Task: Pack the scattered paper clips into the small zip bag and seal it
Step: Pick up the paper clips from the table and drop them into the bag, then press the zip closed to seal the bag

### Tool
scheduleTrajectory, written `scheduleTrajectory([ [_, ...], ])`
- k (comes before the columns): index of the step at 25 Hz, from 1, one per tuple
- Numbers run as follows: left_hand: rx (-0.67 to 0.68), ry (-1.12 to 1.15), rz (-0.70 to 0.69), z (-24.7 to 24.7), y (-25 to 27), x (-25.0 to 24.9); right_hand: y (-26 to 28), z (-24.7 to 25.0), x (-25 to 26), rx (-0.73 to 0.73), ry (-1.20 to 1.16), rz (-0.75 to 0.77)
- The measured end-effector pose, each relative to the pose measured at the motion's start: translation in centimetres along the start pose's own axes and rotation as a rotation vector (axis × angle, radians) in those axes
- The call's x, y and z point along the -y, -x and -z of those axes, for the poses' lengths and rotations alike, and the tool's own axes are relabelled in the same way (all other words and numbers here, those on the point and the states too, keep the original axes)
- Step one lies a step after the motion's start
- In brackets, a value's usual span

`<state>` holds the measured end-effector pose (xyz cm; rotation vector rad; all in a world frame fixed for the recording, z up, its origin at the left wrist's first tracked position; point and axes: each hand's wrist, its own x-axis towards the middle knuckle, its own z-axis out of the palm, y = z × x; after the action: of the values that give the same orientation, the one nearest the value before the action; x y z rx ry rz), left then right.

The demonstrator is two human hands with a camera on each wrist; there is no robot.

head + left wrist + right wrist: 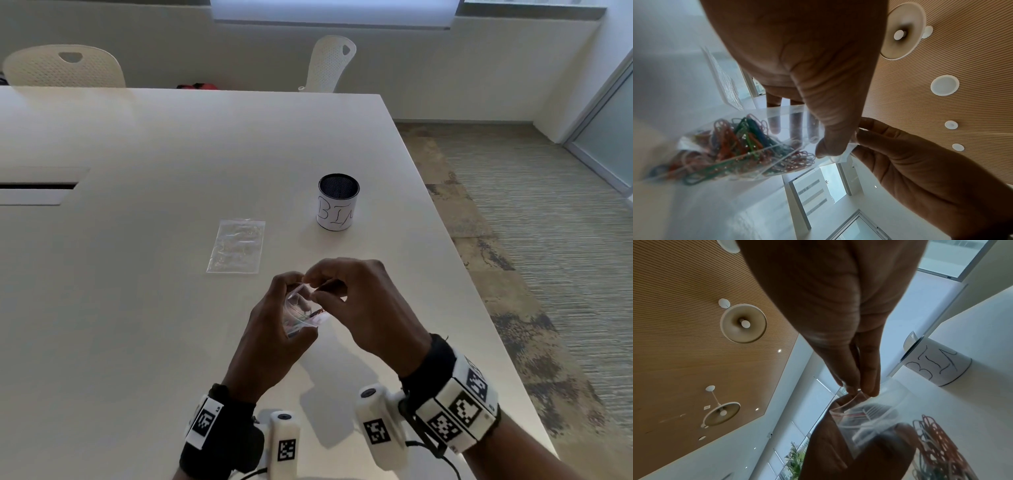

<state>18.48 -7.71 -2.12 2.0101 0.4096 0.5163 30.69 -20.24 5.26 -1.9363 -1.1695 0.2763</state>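
Critical relation: the small zip bag [301, 313] is held clear of the table [137, 308], directly between the 2 hands. Its mouth end points up and away from the person toward the fingertips; its filled end hangs toward the wrists. The long axis runs from fingertips to left palm.

Left hand [270, 329]: curled round the bag. In the left wrist view, 3 fingers [795, 123] show through the clear film behind it, and the thumb presses the front at the mouth corner.

Right hand [363, 301]: clamped on the same mouth corner. In the right wrist view, thumb and fingertips [871, 382] meet on the film in a pinch.

Nearer hand: both touch the mouth edge. The left carries the load, so the right is judged free to slide.

Bag contents: coloured paper clips [740, 146], a mixed heap of red, green, blue and pink, bunched at the low end. None are seen loose on the table in the head view.

Zip strip: 2 pale ridges cross the film in the left wrist view. Whether they are pressed together cannot be told.

Coming move (judgement): run the pinch along the strip across the bag width, from the held corner to the far corner, with the left hand bracing.

Other containers: a flat clear bag [237, 246] lies on the table beyond the hands, contents unclear. A cup marked "BIN" [338, 202] stands further right, interior dark.
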Motion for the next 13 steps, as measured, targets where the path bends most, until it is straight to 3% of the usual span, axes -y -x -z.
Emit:
scheduleTrajectory([
  [3, -0.014, -0.012, -0.034, 0.2, 0.0, 0.2, 0.3, 0.8, 0.4, -0.009, 0.065, 0.022],
  [7, -0.021, -0.008, -0.06, 0.3, -0.2, 0.7, 1.6, 0.5, 1.2, 0.218, 0.329, -0.02],
  [13, 0.092, 0.073, -0.031, 1.6, 0.1, 0.6, 1.8, 0.1, 0.6, 0.108, 0.349, -0.059],
])
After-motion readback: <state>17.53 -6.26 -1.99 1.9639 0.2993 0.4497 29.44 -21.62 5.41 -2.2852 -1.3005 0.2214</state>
